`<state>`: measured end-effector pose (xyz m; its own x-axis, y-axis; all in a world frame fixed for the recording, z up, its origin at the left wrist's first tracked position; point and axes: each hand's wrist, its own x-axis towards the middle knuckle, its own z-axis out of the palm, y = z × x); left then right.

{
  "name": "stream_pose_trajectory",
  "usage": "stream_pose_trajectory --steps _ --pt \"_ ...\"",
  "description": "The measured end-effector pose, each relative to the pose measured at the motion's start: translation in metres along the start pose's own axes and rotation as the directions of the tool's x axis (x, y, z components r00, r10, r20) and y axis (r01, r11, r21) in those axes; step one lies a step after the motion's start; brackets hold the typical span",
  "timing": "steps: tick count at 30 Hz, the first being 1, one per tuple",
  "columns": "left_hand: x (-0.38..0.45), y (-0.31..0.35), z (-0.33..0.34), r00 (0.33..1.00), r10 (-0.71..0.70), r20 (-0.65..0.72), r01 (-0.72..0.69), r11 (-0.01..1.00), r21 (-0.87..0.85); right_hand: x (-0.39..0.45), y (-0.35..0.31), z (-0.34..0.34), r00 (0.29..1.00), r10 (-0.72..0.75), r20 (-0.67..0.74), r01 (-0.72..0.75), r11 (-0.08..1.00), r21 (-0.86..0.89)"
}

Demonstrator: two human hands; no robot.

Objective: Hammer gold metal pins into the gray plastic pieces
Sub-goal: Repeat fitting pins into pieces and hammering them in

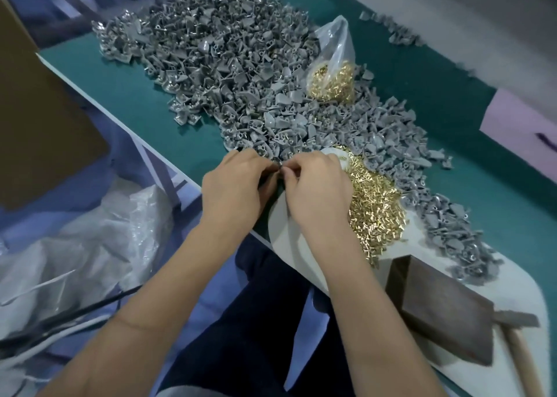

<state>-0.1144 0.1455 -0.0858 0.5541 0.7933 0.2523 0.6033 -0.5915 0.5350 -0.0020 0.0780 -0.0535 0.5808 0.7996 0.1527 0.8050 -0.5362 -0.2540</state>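
Observation:
A big heap of gray plastic pieces [217, 65] covers the green table [126, 95]. Loose gold metal pins [373, 203] lie in a pile on a white plate [283, 225] at the table's near edge. My left hand [232, 188] and my right hand [316, 191] meet fingertip to fingertip above the plate's left rim. Between them they pinch something small and dark, mostly hidden by the fingers; I take it for a gray piece, and whether a pin is there I cannot tell. A hammer [518, 336] with a wooden handle lies at the lower right.
A clear bag [331, 74] of more gold pins sits on the heap. A dark wooden block [443, 309] rests on the white board by the hammer. Crumpled clear plastic [90, 246] and a brown cardboard sheet [39, 125] lie left of the table. My dark-trousered legs are below.

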Motion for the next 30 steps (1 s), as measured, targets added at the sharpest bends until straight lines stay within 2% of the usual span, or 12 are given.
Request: stream_pose_trajectory --steps 4,6,8,12,17,23,27,30 --pt "0.002 -0.001 0.002 0.998 -0.027 -0.053 0.026 0.999 -0.031 0.005 0.001 -0.002 0.999 0.010 0.033 -0.010 1.000 0.007" --pt "0.000 -0.001 0.001 0.997 -0.036 -0.070 0.033 0.999 -0.042 0.000 0.008 -0.006 0.999 -0.009 0.040 0.005 0.995 0.095" --pt "-0.005 0.001 -0.001 0.997 -0.012 -0.074 0.006 0.997 -0.081 -0.011 0.021 -0.015 1.000 0.023 -0.012 -0.020 0.981 0.194" --pt "-0.020 0.020 -0.004 0.993 0.118 0.010 -0.113 0.971 -0.209 -0.037 0.062 -0.040 0.986 0.131 -0.103 -0.103 0.965 0.242" --pt "-0.027 0.059 0.006 0.965 0.219 0.143 -0.170 0.941 -0.292 -0.069 0.114 -0.065 0.960 0.258 -0.111 -0.229 0.947 0.224" --pt "-0.025 0.094 0.023 0.915 0.322 0.242 -0.224 0.906 -0.359 -0.094 0.157 -0.076 0.901 0.360 -0.242 -0.329 0.931 0.159" --pt "-0.020 0.121 0.035 0.877 0.376 0.299 -0.248 0.887 -0.389 -0.106 0.174 -0.072 0.867 0.430 -0.250 -0.365 0.892 0.267" --pt "-0.011 0.144 0.048 0.869 0.389 0.305 -0.282 0.897 -0.341 -0.110 0.180 -0.072 0.843 0.468 -0.265 -0.326 0.837 0.440"
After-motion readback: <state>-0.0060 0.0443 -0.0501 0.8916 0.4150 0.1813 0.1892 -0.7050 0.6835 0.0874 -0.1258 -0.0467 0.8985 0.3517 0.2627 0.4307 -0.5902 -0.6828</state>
